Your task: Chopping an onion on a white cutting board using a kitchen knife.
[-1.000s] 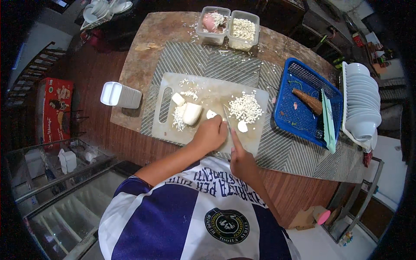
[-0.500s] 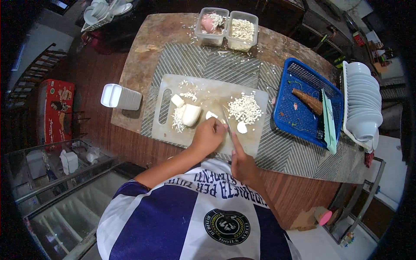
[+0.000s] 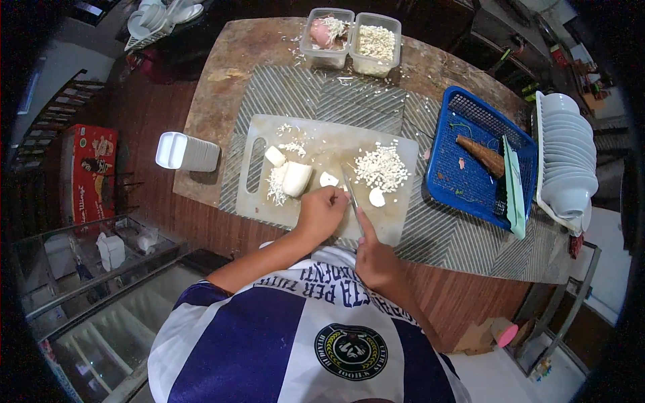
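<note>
A white cutting board (image 3: 336,151) lies on the table in front of me. My right hand (image 3: 377,260) grips a knife (image 3: 347,183), its blade pointing away from me over the board. My left hand (image 3: 324,213) is closed close beside the blade, fingertips pinching a small white vegetable piece that mostly hides behind them. Left of that hand lie a thick white vegetable chunk (image 3: 297,179) and a smaller chunk (image 3: 274,156), with fine white bits around them. Diced white pieces (image 3: 381,168) are heaped right of the blade. One thin slice (image 3: 328,178) and another round slice (image 3: 377,197) lie nearby.
Two clear tubs (image 3: 374,66) with white bits stand at the far edge. Right of the board is a blue basket (image 3: 437,181) with a brown tapered root (image 3: 480,156) and a green sheet (image 3: 514,195). Beyond it stand stacked white bowls (image 3: 568,154); stacked white containers (image 3: 191,152) stand left.
Both hands stay almost in place, the knife still beside my left fingertips. The view has shifted slightly. My right hand sits a little lower.
</note>
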`<state>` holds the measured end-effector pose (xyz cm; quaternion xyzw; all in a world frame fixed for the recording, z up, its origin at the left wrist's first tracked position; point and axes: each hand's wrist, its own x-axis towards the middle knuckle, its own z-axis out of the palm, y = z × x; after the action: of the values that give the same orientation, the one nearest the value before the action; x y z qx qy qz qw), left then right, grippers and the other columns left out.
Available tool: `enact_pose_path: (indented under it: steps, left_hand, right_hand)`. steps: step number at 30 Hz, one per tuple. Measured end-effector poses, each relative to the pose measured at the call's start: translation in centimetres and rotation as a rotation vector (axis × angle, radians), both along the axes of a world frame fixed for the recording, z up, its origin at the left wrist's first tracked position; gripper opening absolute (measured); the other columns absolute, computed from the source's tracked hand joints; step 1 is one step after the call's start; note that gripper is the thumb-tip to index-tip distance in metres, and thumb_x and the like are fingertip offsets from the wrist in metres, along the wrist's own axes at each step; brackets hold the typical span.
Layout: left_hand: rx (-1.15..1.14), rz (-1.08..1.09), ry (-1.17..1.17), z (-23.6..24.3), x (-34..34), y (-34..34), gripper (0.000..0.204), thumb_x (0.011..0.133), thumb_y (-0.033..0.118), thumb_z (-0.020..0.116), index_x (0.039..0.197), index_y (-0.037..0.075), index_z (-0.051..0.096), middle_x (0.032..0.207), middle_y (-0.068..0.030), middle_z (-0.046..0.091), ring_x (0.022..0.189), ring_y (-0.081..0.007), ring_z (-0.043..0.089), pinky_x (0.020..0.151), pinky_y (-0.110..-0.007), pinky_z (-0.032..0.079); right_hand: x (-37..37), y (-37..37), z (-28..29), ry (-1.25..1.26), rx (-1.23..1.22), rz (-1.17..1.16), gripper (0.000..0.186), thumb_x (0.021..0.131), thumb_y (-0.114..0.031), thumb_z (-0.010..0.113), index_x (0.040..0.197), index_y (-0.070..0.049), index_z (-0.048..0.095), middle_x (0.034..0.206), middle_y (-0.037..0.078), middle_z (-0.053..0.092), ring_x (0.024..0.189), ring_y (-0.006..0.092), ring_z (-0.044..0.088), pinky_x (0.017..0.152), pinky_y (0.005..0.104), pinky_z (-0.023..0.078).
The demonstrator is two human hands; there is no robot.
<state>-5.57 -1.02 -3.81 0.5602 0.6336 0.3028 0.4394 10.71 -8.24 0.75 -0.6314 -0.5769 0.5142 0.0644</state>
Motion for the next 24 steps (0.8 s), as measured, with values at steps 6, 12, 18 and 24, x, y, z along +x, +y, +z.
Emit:
enact_pose_path:
  steps: [6, 12, 18, 24]
  left_hand:
    - [0.037, -0.036, 0.022, -0.1, -0.3, 0.1, 0.019, 0.093, 0.014, 0.071, 0.094, -0.004, 0.077, 0.074, -0.0173, 0.072, 0.062, -0.0163, 0.065, 0.058, -0.033, 0.051]
    - [0.036, -0.062, 0.005, 0.1, -0.4, 0.2, 0.019, 0.093, 0.014, 0.071, 0.093, -0.005, 0.076, 0.076, -0.0173, 0.073, 0.064, -0.0173, 0.066, 0.059, -0.033, 0.051]
    - [-0.042, -0.043, -0.023, 0.2, -1.0, 0.6, 0.018, 0.091, 0.013, 0.07, 0.09, -0.004, 0.074, 0.076, -0.0175, 0.072, 0.064, -0.02, 0.066, 0.06, -0.034, 0.052]
    - [-0.067, -0.024, -0.01, 0.4, -1.1, 1.3, 0.021, 0.088, 0.016, 0.073, 0.088, -0.005, 0.073, 0.074, -0.0188, 0.071, 0.062, -0.0233, 0.068, 0.06, -0.037, 0.052]
  right_hand:
    - [0.0, -0.9, -1.1, 0.077, 0.004, -0.015, 0.068, 0.102, -0.013, 0.044, 0.164, -0.018, 0.017, 0.086, 0.031, 0.069, 0.081, 0.0544, 0.065, 0.078, 0.0607, 0.051]
    - [-0.4, -0.7, -0.9, 0.067, 0.147, -0.065, 0.068, 0.1, -0.008, 0.047, 0.163, -0.017, 0.023, 0.084, 0.029, 0.068, 0.079, 0.0521, 0.066, 0.078, 0.0587, 0.052]
    - [-0.5, -1.4, -2.3, 0.058, 0.445, 0.014, 0.07, 0.098, -0.005, 0.049, 0.162, -0.017, 0.026, 0.081, 0.028, 0.068, 0.074, 0.0518, 0.066, 0.072, 0.0592, 0.053]
    - [-1.0, 0.1, -2.0, -0.106, 0.433, 0.33, 0.021, 0.082, 0.002, 0.058, 0.085, 0.022, 0.064, 0.147, 0.049, 0.036, 0.064, 0.0323, 0.072, 0.056, 0.0454, 0.06]
